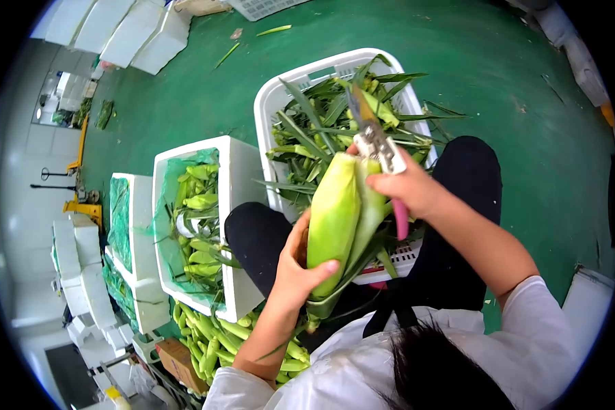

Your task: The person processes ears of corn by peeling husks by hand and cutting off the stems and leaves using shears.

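An ear of corn (333,219) in its pale green husk stands tilted over my lap, its top end cut flat. My left hand (299,268) is wrapped round its lower left side, the thumb across the front. In my right hand (413,186) is a pair of pruning shears (379,140) with a pink handle, the blades pointing up and away from me. The thumb and fingers of that hand also press on a husk leaf (369,205) along the ear's right side. A white plastic basket (261,113) full of husk trimmings (311,126) stands just beyond.
To the left, a white foam box (241,184) lined with green mesh holds ears of corn. Below it lies a pile of unboxed corn (212,345). More foam boxes (133,34) are stacked at the far left. A yellow pallet jack (83,205) stands by the wall. Scraps lie on the green floor (485,75).
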`<state>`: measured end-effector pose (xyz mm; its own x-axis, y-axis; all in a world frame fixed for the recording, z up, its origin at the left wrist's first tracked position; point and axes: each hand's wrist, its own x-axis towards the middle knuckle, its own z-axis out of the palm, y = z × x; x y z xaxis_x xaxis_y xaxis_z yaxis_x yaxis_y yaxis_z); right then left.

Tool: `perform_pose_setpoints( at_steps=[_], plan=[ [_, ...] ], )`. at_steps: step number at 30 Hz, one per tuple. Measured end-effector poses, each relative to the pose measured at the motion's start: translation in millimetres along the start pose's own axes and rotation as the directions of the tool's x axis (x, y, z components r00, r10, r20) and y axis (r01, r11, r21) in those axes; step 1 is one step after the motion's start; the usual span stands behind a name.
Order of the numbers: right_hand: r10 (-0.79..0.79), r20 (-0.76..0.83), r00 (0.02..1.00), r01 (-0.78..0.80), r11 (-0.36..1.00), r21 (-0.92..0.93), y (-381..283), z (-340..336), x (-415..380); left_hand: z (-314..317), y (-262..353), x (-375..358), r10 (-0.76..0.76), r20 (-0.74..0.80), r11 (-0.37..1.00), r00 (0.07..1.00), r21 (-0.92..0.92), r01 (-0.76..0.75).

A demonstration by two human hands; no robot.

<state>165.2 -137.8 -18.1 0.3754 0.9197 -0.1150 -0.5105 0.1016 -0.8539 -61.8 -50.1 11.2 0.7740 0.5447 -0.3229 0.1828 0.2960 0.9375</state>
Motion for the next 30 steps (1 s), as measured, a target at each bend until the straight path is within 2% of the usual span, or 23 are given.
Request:
perform_pose_setpoints(
  at_steps=[2, 3, 4, 6, 7, 8, 9, 10, 12, 13, 14, 16, 18, 19, 20, 21, 23, 24, 28, 30],
  plan=[
    [0.085, 0.044, 0.995, -0.080, 0.992, -0.099, -12, -11, 12, -4, 2, -7, -0.064, -0.049, 0.981, 0.997, -0.185, 0.054],
    [0.038, 0.015, 0.999, -0.034, 0.977, -0.213, -13, -16, 20, -24, -14, -7, -0.243, 0.140, 0.882, 0.960, -0.381, 0.279],
    [-0.015, -0.009, 1.000, 0.011, 0.946, -0.325, -14, -20, 29, -19, -6, -2, -0.261, 0.165, 0.802, 0.951, -0.511, 0.309],
    [-0.048, -0.119, 0.992, -0.008, 0.905, -0.425, -28, -25, 49, -18, -9, 11, -0.040, 0.167, 0.802, 0.985, -0.582, 0.131],
    [-0.095, -0.197, 0.976, -0.095, 0.627, -0.773, -42, -24, 58, -18, -13, 19, 0.024, 0.108, 0.767, 0.994, -0.639, 0.051],
    [-0.184, -0.247, 0.951, -0.203, 0.229, -0.952, -52, -23, 66, -25, -10, 19, 0.059, 0.130, 0.805, 0.990, -0.592, 0.030],
    [-0.311, -0.120, 0.943, -0.122, 0.014, -0.992, -45, -35, 69, -25, -7, 22, 0.179, -0.030, 0.849, 0.983, -0.501, -0.170],
    [-0.356, -0.110, 0.928, -0.074, 0.114, -0.991, -48, -29, 63, -20, 8, 25, 0.306, -0.170, 0.859, 0.937, -0.375, -0.348],
    [-0.444, -0.107, 0.890, 0.033, 0.296, -0.954, -66, -8, 36, -29, 22, 26, 0.426, -0.259, 0.829, 0.867, -0.273, -0.488],
    [-0.378, -0.136, 0.916, 0.051, 0.445, -0.894, -78, -2, 26, -32, 25, 30, 0.520, -0.234, 0.802, 0.821, -0.196, -0.564],
    [-0.395, -0.126, 0.910, 0.059, 0.424, -0.904, -87, 5, 16, -43, 25, 37, 0.598, -0.116, 0.794, 0.793, -0.052, -0.606],
    [-0.431, -0.105, 0.896, 0.076, 0.382, -0.921, -97, 17, -3, -40, 23, 41, 0.624, -0.133, 0.773, 0.770, -0.043, -0.633],
    [-0.272, -0.062, 0.960, 0.166, 0.734, -0.658, -98, 17, -19, -36, 18, 41, 0.641, -0.151, 0.752, 0.753, -0.074, -0.655],
    [-0.126, -0.001, 0.992, 0.115, 0.907, -0.404, -94, 18, -29, -33, 16, 40, 0.648, -0.160, 0.742, 0.745, -0.091, -0.665],
    [0.009, 0.083, 0.997, 0.011, 0.973, -0.231, -87, 20, -40, -26, 16, 36, 0.604, -0.215, 0.755, 0.767, -0.153, -0.638],
    [0.123, 0.189, 0.974, -0.108, 0.990, -0.087, -75, 23, -49, -17, 17, 30, 0.554, -0.269, 0.761, 0.788, -0.218, -0.610],
    [0.346, 0.330, 0.878, -0.346, 0.936, -0.062, -44, 26, -64, -8, 13, 25, 0.481, -0.333, 0.768, 0.811, -0.286, -0.573],
    [0.416, 0.340, 0.844, -0.413, 0.907, -0.085, -29, 29, -68, -4, 9, 25, 0.444, -0.360, 0.766, 0.821, -0.323, -0.556],
    [0.428, 0.187, 0.884, -0.429, 0.903, -0.037, 8, 32, -64, 12, -15, 11, 0.269, -0.424, 0.764, 0.865, -0.454, -0.459],
    [0.336, 0.138, 0.932, -0.315, 0.936, -0.156, 15, 23, -57, 22, -20, 3, 0.159, -0.468, 0.768, 0.869, -0.495, -0.407]
  ],
)
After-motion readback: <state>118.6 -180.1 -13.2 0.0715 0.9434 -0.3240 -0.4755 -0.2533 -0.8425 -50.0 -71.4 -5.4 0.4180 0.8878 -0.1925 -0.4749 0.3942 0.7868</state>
